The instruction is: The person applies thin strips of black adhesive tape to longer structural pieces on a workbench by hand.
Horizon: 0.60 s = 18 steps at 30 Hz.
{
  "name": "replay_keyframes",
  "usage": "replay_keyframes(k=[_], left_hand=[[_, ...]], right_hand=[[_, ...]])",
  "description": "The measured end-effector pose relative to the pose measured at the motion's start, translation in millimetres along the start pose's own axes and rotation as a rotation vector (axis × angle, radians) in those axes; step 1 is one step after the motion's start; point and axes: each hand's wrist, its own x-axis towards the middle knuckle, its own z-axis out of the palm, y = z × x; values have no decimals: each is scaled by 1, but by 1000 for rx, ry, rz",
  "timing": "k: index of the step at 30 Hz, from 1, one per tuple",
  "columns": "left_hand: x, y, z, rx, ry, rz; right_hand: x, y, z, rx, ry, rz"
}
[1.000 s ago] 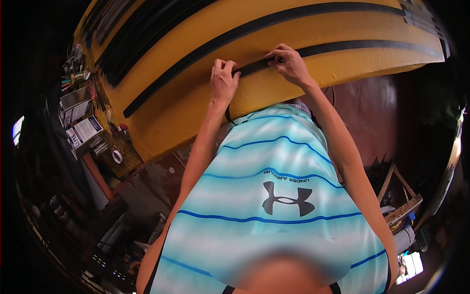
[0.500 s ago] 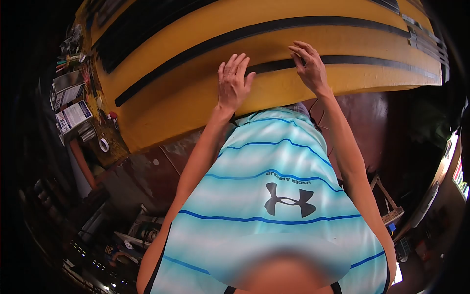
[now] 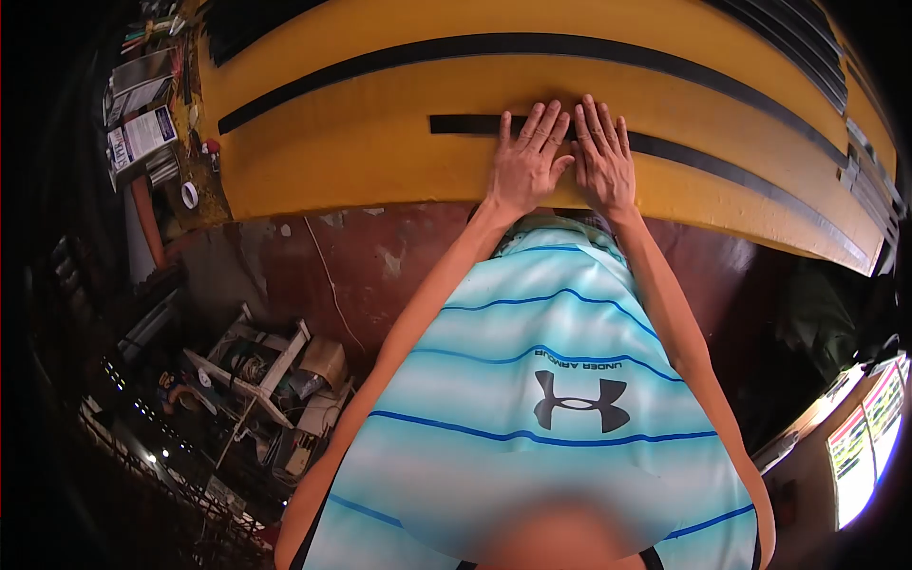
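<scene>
Head view: your left hand [image 3: 522, 173] and right hand [image 3: 605, 171], unclenched, seemingly smooth the strip [image 3: 464, 124] nearest your tabletop [image 3: 328, 171] edge; sliding needs even pressure.

Both arms reached away from the body toward the far side, converging so that the left hand [image 3: 522, 176] and right hand [image 3: 606, 176] lay just beside each other. Both hands were palm down, backs showing, with the fingers [image 3: 535, 126] extended and pointing far. The left little finger [image 3: 505, 131] stood apart from its neighbours; the left thumb [image 3: 561, 170] angled right, toward the other hand. The left forearm [image 3: 432, 288] slanted far and right, the right forearm [image 3: 660, 285] far and left. Both elbows looked only slightly bent.
</scene>
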Motion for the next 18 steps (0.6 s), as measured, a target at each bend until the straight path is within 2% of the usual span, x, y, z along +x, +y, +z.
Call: replay_keyframes(k=[4,7,10,16,18], left_hand=[[-18,-3,-1,-34,39,-183],[-27,-11,-5,63,124,-310],[-37,-20,-9,191,116,-381],[-52,-40,-20,201,171,-452],[-59,-53,-27,289,146,-551]], right_hand=[[2,-1,-1,18,-8,6],[3,0,-2,21,-8,-17],[3,1,-4,22,-30,-28],[0,5,-1,51,1,-55],[1,4,-1,75,13,-63]])
